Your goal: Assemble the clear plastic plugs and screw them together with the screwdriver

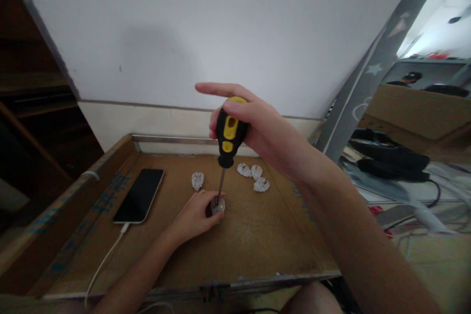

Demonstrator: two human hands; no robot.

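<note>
My right hand (253, 117) grips the black and yellow handle of a screwdriver (231, 130), its index finger stretched out to the left. The shaft points down, slightly tilted, and its tip meets a small clear plug (220, 207) on the cardboard surface. Around that plug my left hand (200, 213) is closed, thumb and fingers pinching its sides. Just behind the left hand lies a similar clear plug (197, 179) with metal pins. Further right, a cluster of three more holds a clear plug (261, 185) nearest to me.
A black-screened phone (140, 196) with a white cable (106, 255) lies at the left. Cardboard (257, 240) covers the work surface, with a raised wooden edge (73, 196) on the left and a white wall (221, 34) behind. Far right, a person (410, 77) appears beyond a cardboard box (415, 110).
</note>
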